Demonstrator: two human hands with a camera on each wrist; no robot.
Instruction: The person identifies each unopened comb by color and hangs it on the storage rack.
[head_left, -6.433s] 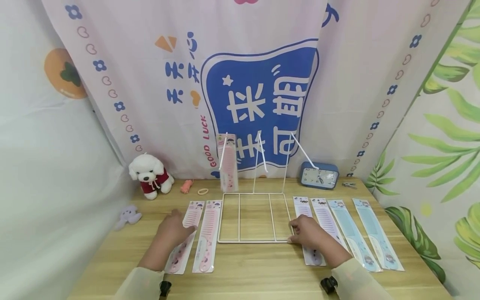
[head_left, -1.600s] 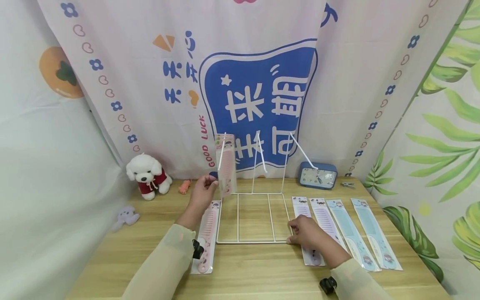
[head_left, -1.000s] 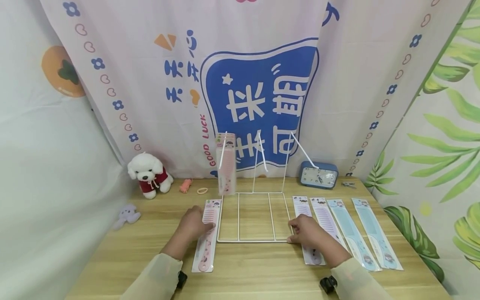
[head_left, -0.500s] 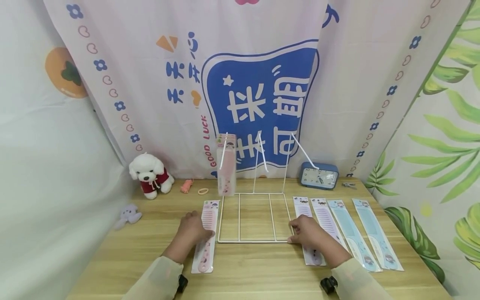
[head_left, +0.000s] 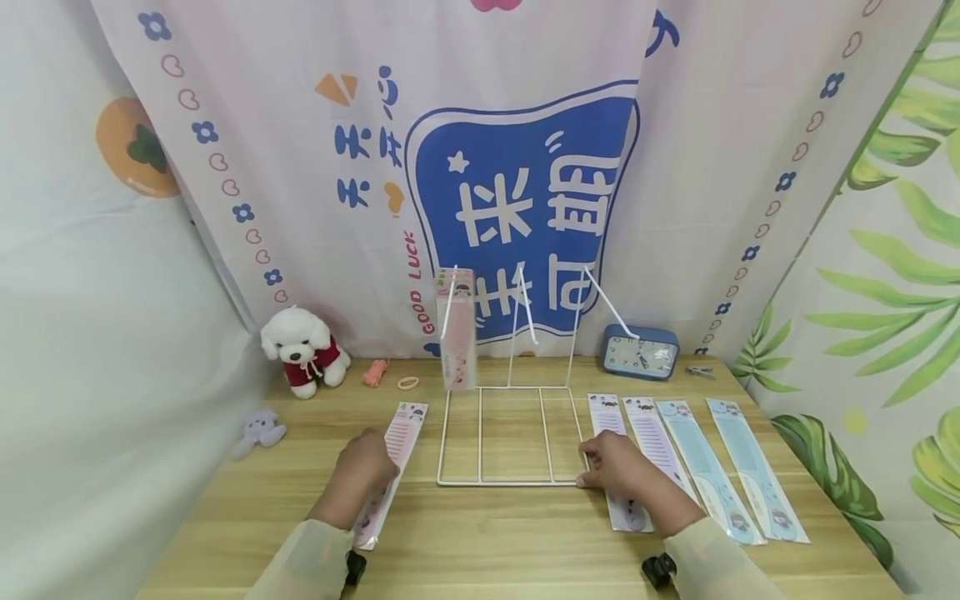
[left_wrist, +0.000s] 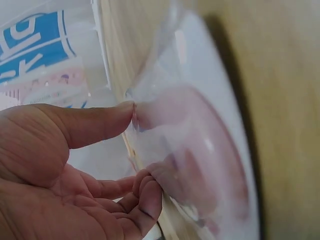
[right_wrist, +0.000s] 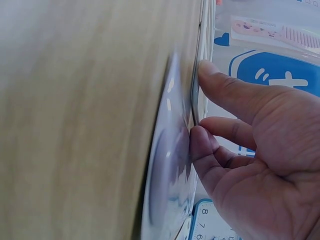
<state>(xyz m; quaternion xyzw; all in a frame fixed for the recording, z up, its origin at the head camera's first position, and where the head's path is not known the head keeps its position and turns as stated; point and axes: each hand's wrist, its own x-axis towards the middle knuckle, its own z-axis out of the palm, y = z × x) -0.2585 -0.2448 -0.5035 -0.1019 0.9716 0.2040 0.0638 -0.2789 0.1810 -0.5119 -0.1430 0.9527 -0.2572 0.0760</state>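
Both hands are kept low on the wooden table (head_left: 487, 533), one on each side of the white wire rack (head_left: 512, 436), which serves as the landmark. At the rack's left, the left hand (head_left: 365, 463) is laid on a pink packaged comb (head_left: 390, 471); in the left wrist view the sleeve edge is pinched between the thumb (left_wrist: 95, 125) and the curled fingertips (left_wrist: 148, 189). That comb (left_wrist: 195, 155) lies flat and slightly askew, its card end pointing toward the rack's rear. At the rack's front right corner, the right hand (head_left: 617, 463) is held with its fingers bent; in the right wrist view the thumb (right_wrist: 225, 90) is pressed to the thin wire while a fingertip (right_wrist: 200, 142) touches a purple packaged comb (right_wrist: 167, 175) beside it.

Right of the rack, four packaged combs are laid side by side, two white-purple (head_left: 651, 440) and two blue (head_left: 753, 467). More pink combs (head_left: 457, 329) hang from the rack's left hook.

The pink comb is judged light and thin, stiff along its length through the plastic spine, yet wrapped in a glossy, slippery sleeve that may slide or crinkle. A firmer hold is likely gained across the comb body near mid-length, not on the loose film edge.
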